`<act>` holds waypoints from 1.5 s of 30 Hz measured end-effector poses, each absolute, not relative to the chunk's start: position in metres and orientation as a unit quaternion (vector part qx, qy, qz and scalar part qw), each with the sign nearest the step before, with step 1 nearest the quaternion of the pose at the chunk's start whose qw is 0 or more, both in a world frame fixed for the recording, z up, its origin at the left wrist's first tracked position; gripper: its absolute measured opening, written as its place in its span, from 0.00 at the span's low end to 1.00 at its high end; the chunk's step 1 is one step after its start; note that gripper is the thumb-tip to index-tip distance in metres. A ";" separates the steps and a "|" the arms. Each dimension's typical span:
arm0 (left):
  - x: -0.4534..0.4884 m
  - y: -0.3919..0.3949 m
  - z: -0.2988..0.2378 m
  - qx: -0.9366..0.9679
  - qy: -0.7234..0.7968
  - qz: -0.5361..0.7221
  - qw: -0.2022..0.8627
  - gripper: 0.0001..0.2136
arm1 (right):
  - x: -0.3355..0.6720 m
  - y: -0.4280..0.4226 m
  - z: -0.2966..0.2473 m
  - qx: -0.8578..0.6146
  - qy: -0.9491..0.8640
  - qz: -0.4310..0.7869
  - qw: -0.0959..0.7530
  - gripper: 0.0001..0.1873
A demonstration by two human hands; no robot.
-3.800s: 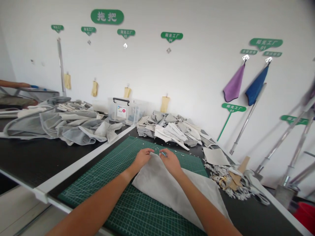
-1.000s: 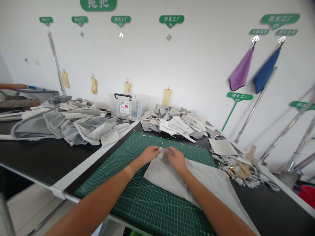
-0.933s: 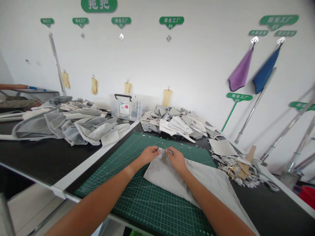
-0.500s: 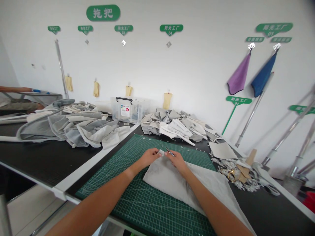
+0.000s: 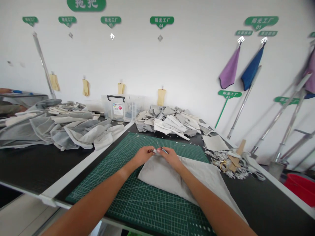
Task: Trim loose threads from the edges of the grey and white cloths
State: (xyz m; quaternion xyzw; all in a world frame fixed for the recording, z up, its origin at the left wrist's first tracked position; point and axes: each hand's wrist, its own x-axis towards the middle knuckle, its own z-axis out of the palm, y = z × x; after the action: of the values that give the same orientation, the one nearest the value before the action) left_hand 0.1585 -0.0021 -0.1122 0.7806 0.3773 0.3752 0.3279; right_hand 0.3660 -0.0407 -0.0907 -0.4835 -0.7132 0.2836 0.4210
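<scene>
White wall (image 5: 197, 65) behind; black tabletop (image 5: 261, 196) bearing a green gridded cutting mat (image 5: 133, 206). We see the left hand (image 5: 143, 155) clamped on the near-white grey fabric sheet (image 5: 169, 175) at its far corner, the sheet lying across mat and tabletop; the right hand (image 5: 172, 158) grips a slim silver-tipped tool (image 5: 163, 149) just beside that corner. We judge the corner work under way, no piece seen severed; how much edge remains, we cannot tell.

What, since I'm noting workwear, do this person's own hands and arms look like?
The left hand and right hand are both bare, without gloves. No sleeves show on the left forearm or right forearm, and no watch or bracelet. Whether rings are worn is unclear.
</scene>
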 end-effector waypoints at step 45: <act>0.162 -0.005 -0.105 0.804 0.327 0.348 0.355 0.11 | 0.371 -0.031 -0.107 -0.541 -0.720 0.201 0.386 0.13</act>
State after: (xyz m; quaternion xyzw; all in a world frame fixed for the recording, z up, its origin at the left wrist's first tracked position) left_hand 0.1620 -0.0049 -0.1054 0.8041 0.3267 0.3480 0.3545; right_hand 0.3711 -0.0313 -0.1073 -0.5406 -0.7202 0.2011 0.3855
